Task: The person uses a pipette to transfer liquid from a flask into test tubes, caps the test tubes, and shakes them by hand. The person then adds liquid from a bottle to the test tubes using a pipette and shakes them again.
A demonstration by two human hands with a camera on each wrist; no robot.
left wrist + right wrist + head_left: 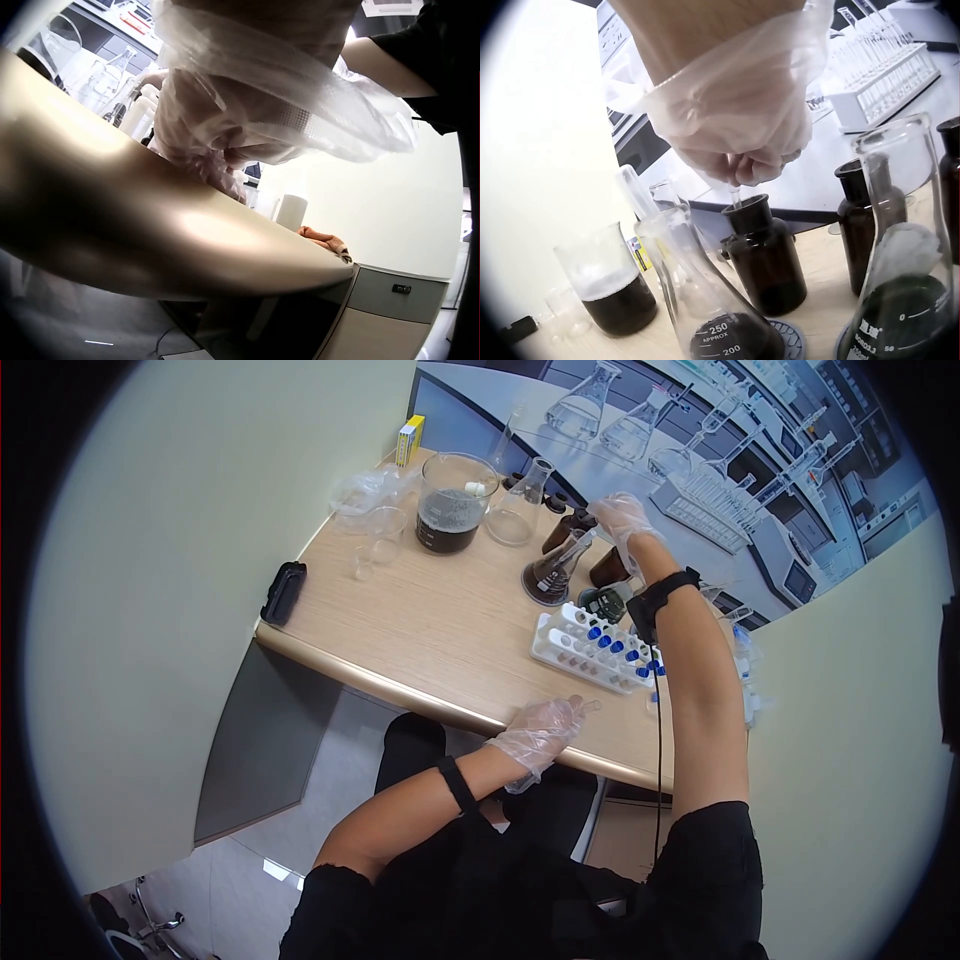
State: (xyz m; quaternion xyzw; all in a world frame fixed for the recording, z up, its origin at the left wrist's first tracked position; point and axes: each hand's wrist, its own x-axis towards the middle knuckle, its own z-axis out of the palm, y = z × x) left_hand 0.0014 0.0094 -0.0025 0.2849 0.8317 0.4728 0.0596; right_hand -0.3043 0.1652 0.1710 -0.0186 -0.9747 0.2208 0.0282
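In the head view's upper right, the right hand [622,520] has its fingers together, pinching a thin clear stem [736,197] at the mouth of a brown bottle [769,266]; glass flasks stand close about it. Lower centre, the left hand [538,733] reaches over the front edge of the worktop [440,625], its fingers clamped on a clear tube [593,707]. Just above right sits a white rack [546,644]; open room stretches leftward toward the large beaker [448,510].
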